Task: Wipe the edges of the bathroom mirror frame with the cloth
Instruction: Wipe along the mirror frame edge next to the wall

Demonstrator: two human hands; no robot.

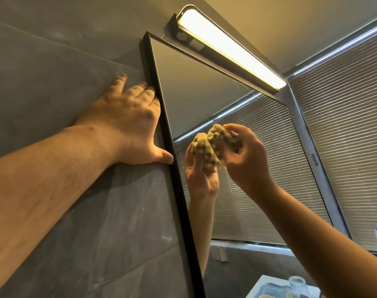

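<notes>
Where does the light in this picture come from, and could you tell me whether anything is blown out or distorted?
Head view: the lamp above the mirror is blown out white; a warm cast covers the wall; the wide-angle lens tilts the black frame.

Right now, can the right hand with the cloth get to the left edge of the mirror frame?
Probably yes. The right hand holds the cloth at the glass, and the frame below the left hand is bare.

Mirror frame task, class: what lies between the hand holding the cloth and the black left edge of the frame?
In the head view, only bare mirror glass with the reflection of hand and cloth separates the right hand, gripping the cloth, from the frame edge.
</notes>
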